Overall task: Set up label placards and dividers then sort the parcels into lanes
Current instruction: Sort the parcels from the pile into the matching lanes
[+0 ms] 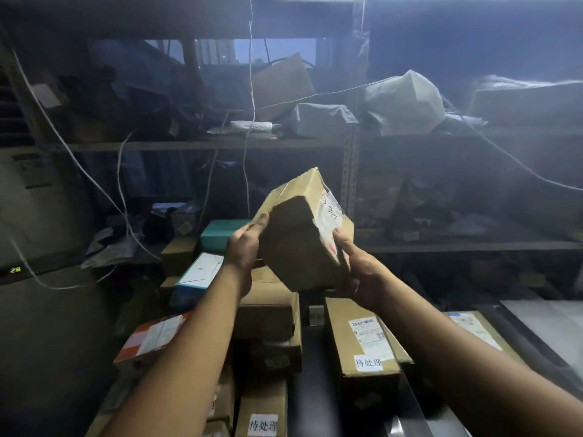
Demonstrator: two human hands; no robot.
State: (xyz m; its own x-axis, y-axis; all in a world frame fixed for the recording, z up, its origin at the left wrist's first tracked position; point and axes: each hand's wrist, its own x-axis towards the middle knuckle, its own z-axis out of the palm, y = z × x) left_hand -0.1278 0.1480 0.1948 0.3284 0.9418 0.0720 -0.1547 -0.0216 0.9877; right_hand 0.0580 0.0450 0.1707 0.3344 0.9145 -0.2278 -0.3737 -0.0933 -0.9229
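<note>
Brown parcel held in the air above the far end of the long carton, tilted with one corner pointing down, touching nothing but the hands. The left hand is clamped on the parcel's left edge with curled fingers; the right hand cups its lower right corner, fingers lying along the labelled side. Just left of the long carton runs a dark open strip, bounded on its other side by stacked cartons; a small placard stands at the strip's far end. Right of the long carton lies a flat grey panel. Beyond the long carton a metal shelf edge crosses behind the parcel, with free air between the two. The parcel is creased cardboard, its near face dark and dented, its right face bearing a wrinkled white shipping label with red marks; the print is too blurred to read. The long carton carries a white tag reading 待处理
</note>
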